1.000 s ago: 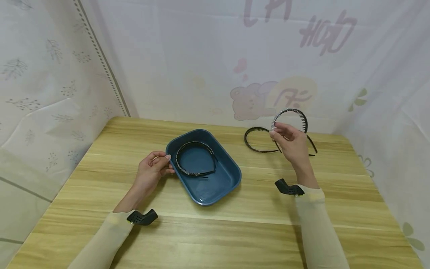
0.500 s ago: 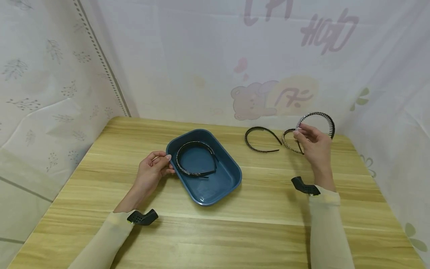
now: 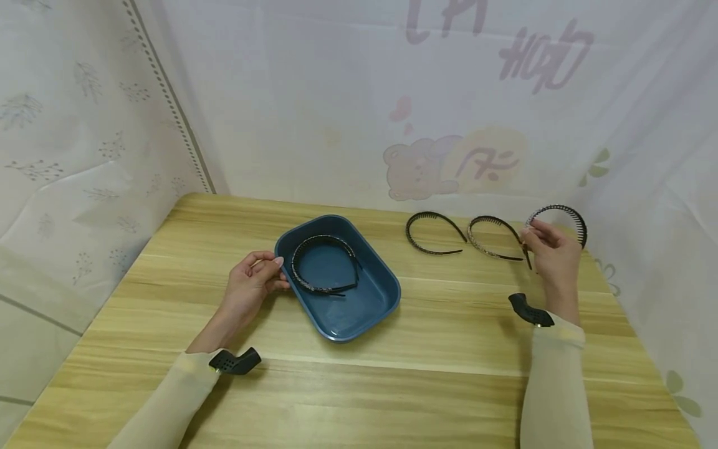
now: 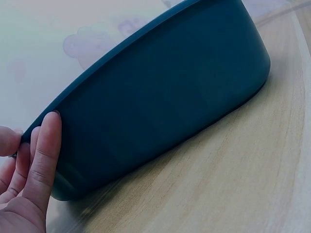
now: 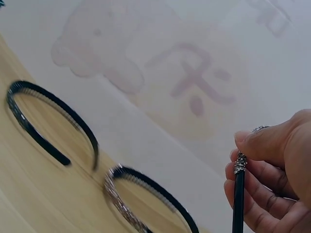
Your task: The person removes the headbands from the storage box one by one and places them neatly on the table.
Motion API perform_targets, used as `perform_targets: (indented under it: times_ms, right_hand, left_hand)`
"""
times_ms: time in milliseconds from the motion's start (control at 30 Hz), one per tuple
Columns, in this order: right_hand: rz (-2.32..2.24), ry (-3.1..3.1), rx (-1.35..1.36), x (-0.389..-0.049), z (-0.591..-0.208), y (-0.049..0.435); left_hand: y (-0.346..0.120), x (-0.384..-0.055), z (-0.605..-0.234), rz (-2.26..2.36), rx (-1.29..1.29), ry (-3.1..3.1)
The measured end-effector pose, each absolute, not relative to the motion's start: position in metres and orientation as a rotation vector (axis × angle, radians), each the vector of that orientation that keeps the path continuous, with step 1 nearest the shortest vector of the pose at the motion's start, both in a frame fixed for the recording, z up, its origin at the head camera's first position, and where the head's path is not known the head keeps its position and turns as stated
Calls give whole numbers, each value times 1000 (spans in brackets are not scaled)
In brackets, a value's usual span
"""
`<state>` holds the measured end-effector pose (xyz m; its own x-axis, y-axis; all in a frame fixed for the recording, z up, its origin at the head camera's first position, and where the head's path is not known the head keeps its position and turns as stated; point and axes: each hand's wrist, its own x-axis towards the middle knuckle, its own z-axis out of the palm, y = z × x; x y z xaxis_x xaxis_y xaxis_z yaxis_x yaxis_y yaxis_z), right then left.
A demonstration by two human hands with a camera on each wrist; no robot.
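While the left grip (image 3: 249,284) stays at the tray (image 3: 359,308) just as it was a second ago, the right grip (image 3: 555,255) has travelled across to the far right of the desk (image 3: 392,386). It pinches the silvery, glittered side of a held headband (image 3: 580,222) between thumb and fingers; the toothed arch stands up above the hand, and one dark end points down. Whether that end touches the desk, I cannot tell.

A second ago the held headband covered part of the gold-toned headband (image 3: 478,250); now that one shows almost whole, lying beside the plain dark headband (image 3: 429,214) near the back edge. The held piece is just to the right of these two, lower than it was, so it looks about to extend the row as a third, though it is not yet released.

The left grip pinches the tray's rim, thumb on top and fingers against the outer wall, which keeps the tray steady. Inside lie the remaining headbands (image 3: 322,290), overlapping, seemingly two and unmoved. As I judge it, the unloading is therefore only partly done.
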<state>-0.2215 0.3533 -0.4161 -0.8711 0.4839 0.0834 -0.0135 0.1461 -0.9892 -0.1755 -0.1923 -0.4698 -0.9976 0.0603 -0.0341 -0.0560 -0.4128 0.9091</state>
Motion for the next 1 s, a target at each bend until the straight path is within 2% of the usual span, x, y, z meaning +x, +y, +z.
perform_targets:
  times_ms: [233,500,1000]
  right_hand:
    - [1912,-1967,-556,-211,-425,384]
    - [1623,-2404,-758,-201,-442,415]
    - [1464,-2510,-813,-197,-462,428]
  left_hand:
    - [-192,-176,-469,2574,6,1676]
    - [-193,-175,-469,2561,10,1684]
    - [-192,-175,-469,2564,-4,1688]
